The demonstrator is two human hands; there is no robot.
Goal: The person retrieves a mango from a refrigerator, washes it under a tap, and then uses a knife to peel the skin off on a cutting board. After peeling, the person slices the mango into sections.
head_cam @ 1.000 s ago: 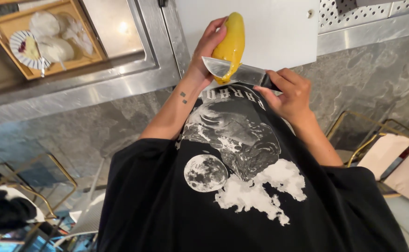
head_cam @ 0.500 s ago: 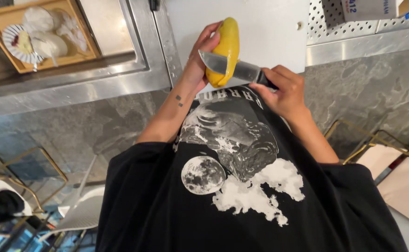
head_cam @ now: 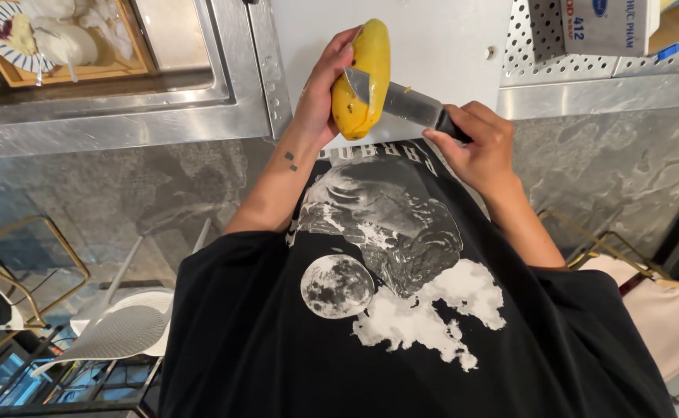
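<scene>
left hand (head_cam: 325, 97) curled round a yellow mango (head_cam: 364, 77), grip pressed shut on the fruit, held upright in the air above the white cutting board (head_cam: 432, 46). right hand (head_cam: 479, 147) fisted tight on the dark handle of a knife (head_cam: 401, 101); blade lies flat against the mango's side, tip over the peel. steel table (head_cam: 123, 128) edge runs left and right of the board. wooden tray (head_cam: 61, 39) with a striped plate (head_cam: 6, 35) upper left. perforated metal rack (head_cam: 541, 39) upper right. grey stone floor (head_cam: 626, 170) and a white chair (head_cam: 123, 329) below.
</scene>
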